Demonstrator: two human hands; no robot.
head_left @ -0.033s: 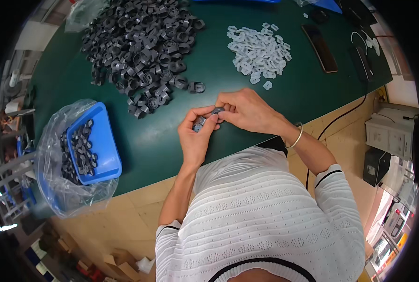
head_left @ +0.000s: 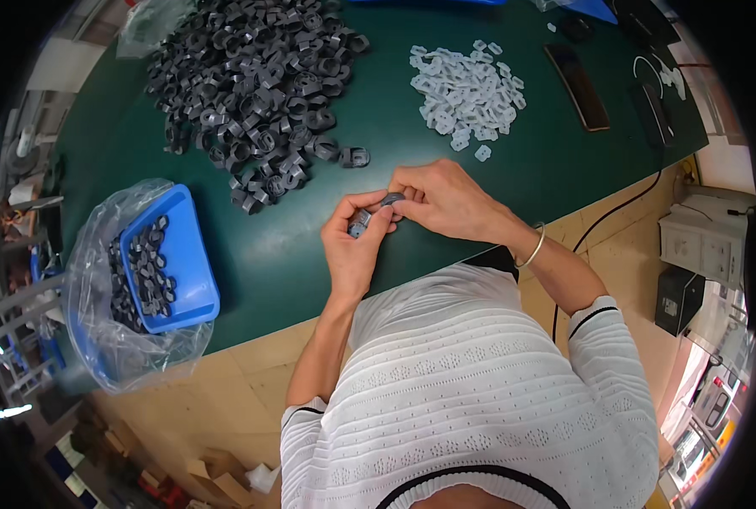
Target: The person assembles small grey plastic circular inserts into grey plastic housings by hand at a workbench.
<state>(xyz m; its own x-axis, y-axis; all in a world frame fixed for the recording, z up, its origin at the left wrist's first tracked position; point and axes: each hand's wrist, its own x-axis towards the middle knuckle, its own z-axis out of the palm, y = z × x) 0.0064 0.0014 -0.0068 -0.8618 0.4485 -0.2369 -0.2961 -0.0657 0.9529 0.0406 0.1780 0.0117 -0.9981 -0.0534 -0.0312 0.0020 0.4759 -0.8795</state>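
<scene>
Close to the table's front edge, both my hands meet over small dark grey plastic parts. My left hand (head_left: 351, 253) is closed, with one grey plastic housing (head_left: 358, 224) in the curl of its fingers; something paler shows inside that piece. Between the fingertips of both hands is a second grey plastic part (head_left: 392, 198), mostly covered by fingers. My right hand (head_left: 448, 204) pinches this part from the right side. A single loose grey housing (head_left: 355, 158) lies just beyond my left hand, beside the big heap of grey housings (head_left: 259, 85).
A pile of small whitish plastic plates (head_left: 467, 93) lies at the far right. At the left, a blue tray (head_left: 193, 284) holding dark parts sits against a clear plastic bag (head_left: 89, 297). A phone (head_left: 577, 87) and a black cabled device (head_left: 652, 114) lie on the green table (head_left: 293, 263).
</scene>
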